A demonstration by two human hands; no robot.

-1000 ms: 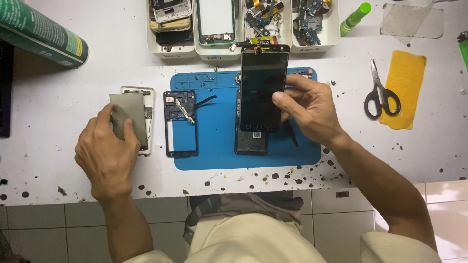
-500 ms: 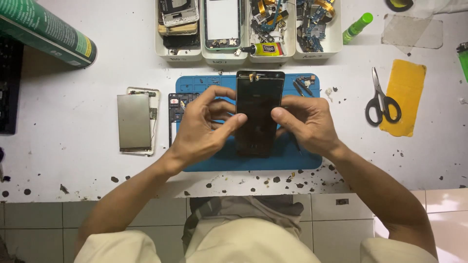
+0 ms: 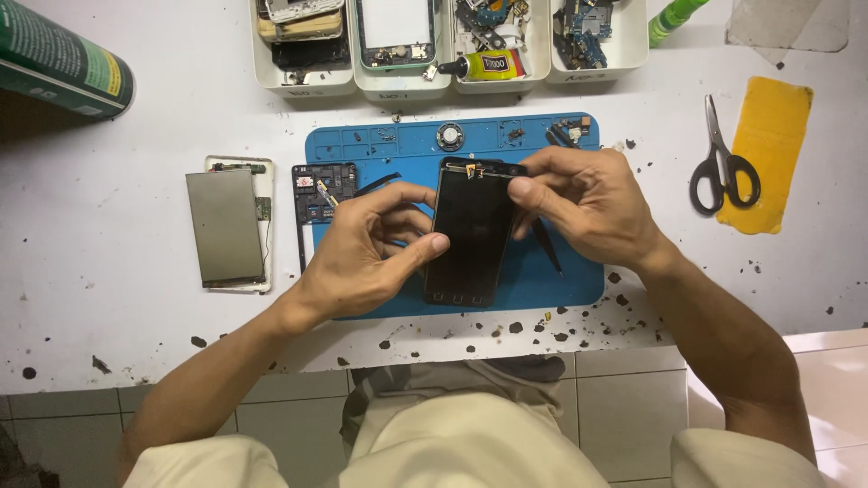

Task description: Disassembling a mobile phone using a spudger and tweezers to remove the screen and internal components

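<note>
1. Fingers: left hand [image 3: 366, 248] and right hand [image 3: 588, 203] both pinch the black phone screen panel [image 3: 470, 235], left at its side edge, right at its top corner.
2. Panel: held over the blue work mat [image 3: 542, 271].
3. Nearby: phone frame [image 3: 316, 194]; grey-backed phone body [image 3: 226, 226] on the white table [image 3: 108, 298]; scissors [image 3: 723, 172] right.

The single head-worn camera looks steeply down from above the person's lap. It faces the white workbench [image 3: 108, 361] at close, arm's-reach range.
</note>
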